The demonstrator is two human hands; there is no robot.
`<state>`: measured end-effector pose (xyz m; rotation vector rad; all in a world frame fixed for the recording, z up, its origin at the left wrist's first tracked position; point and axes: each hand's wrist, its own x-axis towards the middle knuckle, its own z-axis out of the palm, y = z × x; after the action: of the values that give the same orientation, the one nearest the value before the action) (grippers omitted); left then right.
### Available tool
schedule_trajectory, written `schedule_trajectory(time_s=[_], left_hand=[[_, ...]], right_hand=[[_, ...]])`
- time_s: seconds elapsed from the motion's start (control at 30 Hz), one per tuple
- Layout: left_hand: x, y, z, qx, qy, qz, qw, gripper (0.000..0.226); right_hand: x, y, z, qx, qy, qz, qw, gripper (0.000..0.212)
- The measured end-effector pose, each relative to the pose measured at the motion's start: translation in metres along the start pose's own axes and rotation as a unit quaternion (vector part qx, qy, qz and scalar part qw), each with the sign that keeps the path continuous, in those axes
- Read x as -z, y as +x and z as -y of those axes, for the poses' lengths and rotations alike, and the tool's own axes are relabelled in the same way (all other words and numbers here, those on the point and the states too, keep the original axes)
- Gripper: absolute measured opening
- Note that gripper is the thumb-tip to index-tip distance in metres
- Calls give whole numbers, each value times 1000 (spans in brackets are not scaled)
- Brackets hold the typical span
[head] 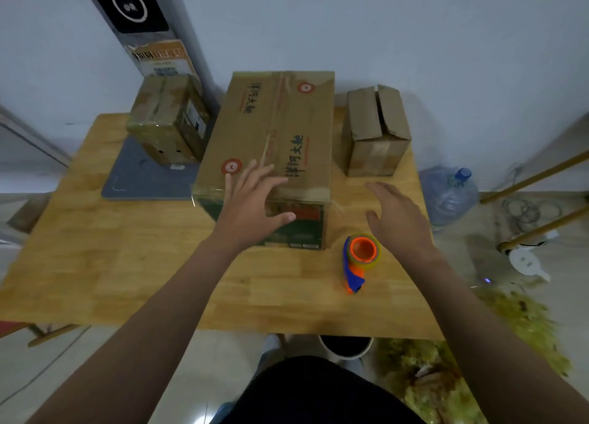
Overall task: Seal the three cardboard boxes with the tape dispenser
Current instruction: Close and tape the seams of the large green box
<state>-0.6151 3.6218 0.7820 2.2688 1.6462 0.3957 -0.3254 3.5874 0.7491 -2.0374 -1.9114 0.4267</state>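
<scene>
Bare forearms [153, 321] reach over the wooden table [127, 264]: left hand [251, 200], fingers spread, is at the large cardboard box's [287, 120] near edge; right hand [401, 219] (open, empty) is just beyond the tape dispenser [360, 261].

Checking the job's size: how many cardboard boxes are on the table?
3: a small tape-wrapped brown cardboard box back left, a large printed cardboard box at centre, a small cardboard box with parted flaps back right.

Large box [287, 130], tape dispenser [360, 261] beside — wooden table [127, 264]

Matt cardboard box [280, 127] on wood-grain table [127, 264]
</scene>
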Motion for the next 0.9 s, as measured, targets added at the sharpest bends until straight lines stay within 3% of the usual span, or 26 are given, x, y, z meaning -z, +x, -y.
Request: schedule_trajectory(time_s=[0.1,0.2,0.37,0.53,0.67,0.9], left_hand=[[12,-25,32,-12,12,1,1000,66],[20,-40,58,-41,21,39,998,70],[13,-35,76,-78,32,68,994,74],[7,-25,82,-86,17,47,995,74],[9,-26,101,-99,32,45,994,75],[14,-39,141,-84,139,47,986,79]], right_hand=[[-2,-9,39,48,9,-35,998,48],[-13,-15,80,103,34,-19,994,38],[-44,-15,136,184,13,36,982,52],[-73,1,176,163,65,59,983,54],[-89,-1,169,182,-65,7,981,60],[-77,-22,126,106,-143,-25,984,58]])
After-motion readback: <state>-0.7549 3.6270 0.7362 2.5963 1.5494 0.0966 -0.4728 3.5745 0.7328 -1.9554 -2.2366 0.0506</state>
